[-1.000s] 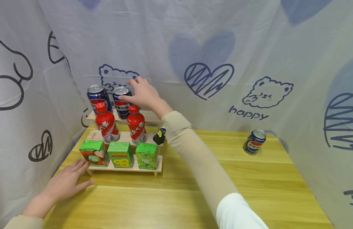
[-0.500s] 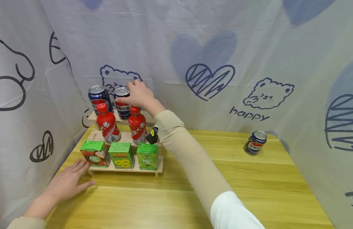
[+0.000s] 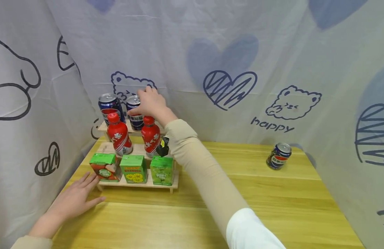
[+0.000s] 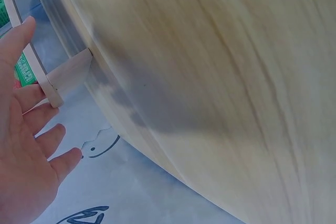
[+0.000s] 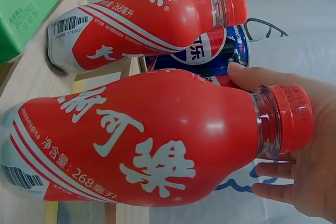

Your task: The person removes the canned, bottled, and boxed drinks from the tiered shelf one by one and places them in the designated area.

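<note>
On the rack's top tier stands a cola can, with my right hand around its upper part. The thumb crosses the can's front and the fingers reach along its far right side. In the right wrist view a red bottle hides most of this can. A second cola can stands to its left. My left hand lies with spread fingers at the left front corner of the wooden rack, its fingertips right at the rack's end in the left wrist view.
Another red bottle shares the middle tier. Three green drink boxes line the bottom tier. Far right on the wooden table stands a separate cola can. Printed cloth hangs behind and at both sides.
My right hand has shifted slightly left, closer about the can, and the can's top has moved a little toward its neighbour. The left hand stays by the rack. The head view has drifted slightly.
</note>
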Demonstrator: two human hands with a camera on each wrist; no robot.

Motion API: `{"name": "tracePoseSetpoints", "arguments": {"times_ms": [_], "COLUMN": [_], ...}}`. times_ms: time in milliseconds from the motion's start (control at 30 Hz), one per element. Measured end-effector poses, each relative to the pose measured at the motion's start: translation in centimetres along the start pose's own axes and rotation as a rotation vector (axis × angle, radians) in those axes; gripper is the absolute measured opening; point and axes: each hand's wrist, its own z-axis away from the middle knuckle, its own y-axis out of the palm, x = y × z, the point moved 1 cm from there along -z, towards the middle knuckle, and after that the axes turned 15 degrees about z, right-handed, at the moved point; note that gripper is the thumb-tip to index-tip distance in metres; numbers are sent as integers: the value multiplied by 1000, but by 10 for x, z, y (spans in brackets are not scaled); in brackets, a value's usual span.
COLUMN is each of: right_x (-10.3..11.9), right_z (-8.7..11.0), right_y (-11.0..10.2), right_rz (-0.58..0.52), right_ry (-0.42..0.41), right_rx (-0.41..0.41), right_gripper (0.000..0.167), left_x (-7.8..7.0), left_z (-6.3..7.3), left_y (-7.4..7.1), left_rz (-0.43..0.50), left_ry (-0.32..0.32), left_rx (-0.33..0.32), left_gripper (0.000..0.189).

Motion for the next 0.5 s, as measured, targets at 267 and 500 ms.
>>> {"name": "tracePoseSetpoints", "arguments": {"times_ms": [267, 500], "right_x": [-1, 0], "right_z": [-2, -1], "right_y": [-2, -1], "right_rz": [71, 124], "right_ry": [-12, 5], "right_rx": [-52, -86], "right_gripper": [81, 77], "left_x": [1, 1], "left_z": [-2, -1], "left_y": [1, 2], "left_rz": [-3, 3], "left_ry": [1, -10], "left_rx": [-14, -10], "left_gripper": [84, 84]}}
